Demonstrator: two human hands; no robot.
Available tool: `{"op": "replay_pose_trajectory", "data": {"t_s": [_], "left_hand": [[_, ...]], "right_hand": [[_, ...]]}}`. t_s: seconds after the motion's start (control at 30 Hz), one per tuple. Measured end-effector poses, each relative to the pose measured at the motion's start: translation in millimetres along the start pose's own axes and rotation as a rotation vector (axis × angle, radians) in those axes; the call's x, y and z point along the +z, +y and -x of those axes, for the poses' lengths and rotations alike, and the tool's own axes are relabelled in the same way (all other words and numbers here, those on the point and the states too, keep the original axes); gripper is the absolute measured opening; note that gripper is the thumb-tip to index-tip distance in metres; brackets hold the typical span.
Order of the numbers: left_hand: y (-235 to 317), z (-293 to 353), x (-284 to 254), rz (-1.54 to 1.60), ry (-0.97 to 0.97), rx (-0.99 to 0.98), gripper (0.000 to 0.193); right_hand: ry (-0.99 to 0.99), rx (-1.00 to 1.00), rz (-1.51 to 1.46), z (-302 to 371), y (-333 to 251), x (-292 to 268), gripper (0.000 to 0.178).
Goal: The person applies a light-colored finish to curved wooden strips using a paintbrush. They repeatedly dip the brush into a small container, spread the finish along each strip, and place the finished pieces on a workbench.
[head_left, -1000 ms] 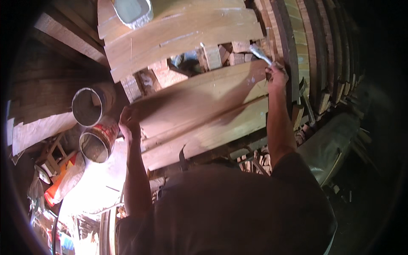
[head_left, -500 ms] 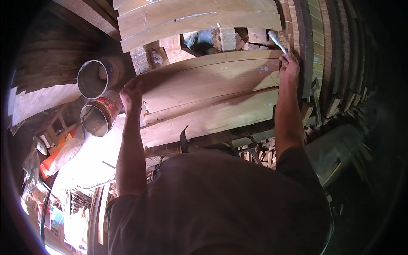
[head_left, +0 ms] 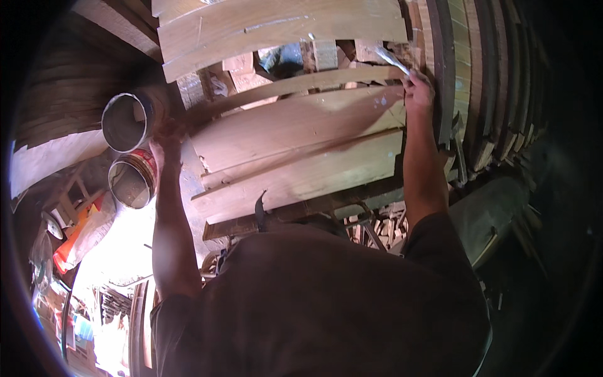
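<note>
A long, narrow wooden strip (head_left: 295,83) spans between my two hands, slightly bowed. My left hand (head_left: 167,133) is closed around its left end, blurred by motion. At the strip's other end, my right hand (head_left: 419,92) grips a slim brush (head_left: 392,60) with a whitish tip pointing up and left. Those fingers are also at the strip's right end; how they hold it is partly hidden. Just nearer than the strip lies a wide wooden board (head_left: 295,125), with a few pale spots at its right. Another board (head_left: 308,173) lies along its near side.
More boards with white streaks (head_left: 282,31) lie at the far side. Two open buckets, one greyish (head_left: 125,122) and one red (head_left: 133,181), stand at the left. Stacked dark timbers (head_left: 487,75) line the right. A dark curved hook-like piece (head_left: 260,210) rises at the near edge.
The narrow strip has come away from the wide board's far edge, and a gap now shows between them. My left hand has moved left; my right hand still holds the brush.
</note>
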State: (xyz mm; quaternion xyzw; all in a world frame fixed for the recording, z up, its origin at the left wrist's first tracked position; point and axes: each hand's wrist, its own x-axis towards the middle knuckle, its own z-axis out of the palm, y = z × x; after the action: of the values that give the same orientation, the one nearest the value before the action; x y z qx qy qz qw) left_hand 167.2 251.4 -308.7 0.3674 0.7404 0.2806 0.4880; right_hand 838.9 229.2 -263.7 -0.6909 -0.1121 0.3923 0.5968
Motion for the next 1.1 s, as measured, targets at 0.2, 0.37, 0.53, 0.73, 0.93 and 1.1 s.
{"op": "replay_pose_trajectory", "data": {"t_s": [0.2,0.37,0.53,0.73,0.93,1.1], "left_hand": [[47.4,1.6,4.7,0.16,-0.053,0.028,0.041],[48.1,-9.1,-9.7,-0.186,-0.022,0.171,0.022],[50.6,0.0,-8.5,-0.484,0.001,0.479,0.018],[44.4,20.2,-10.3,-0.577,0.037,0.503,0.033],[29.3,27.1,-23.1,-0.641,0.217,0.427,0.038],[131.5,-13.2,13.0,-0.255,0.182,0.6,0.047]], "right_hand": [[-0.057,-0.017,-0.209,-8.6,-7.8,-3.9,0.006],[-0.081,0.061,-0.128,7.3,-11.9,33.2,0.005],[-0.08,0.025,-0.038,4.0,-9.7,19.7,0.003],[0.044,0.097,-0.069,16.0,-14.2,7.4,0.006],[0.033,0.168,-0.125,41.2,-27.7,-5.9,0.01],[-0.151,0.1,-0.268,74.2,-24.1,9.4,0.014]]}}
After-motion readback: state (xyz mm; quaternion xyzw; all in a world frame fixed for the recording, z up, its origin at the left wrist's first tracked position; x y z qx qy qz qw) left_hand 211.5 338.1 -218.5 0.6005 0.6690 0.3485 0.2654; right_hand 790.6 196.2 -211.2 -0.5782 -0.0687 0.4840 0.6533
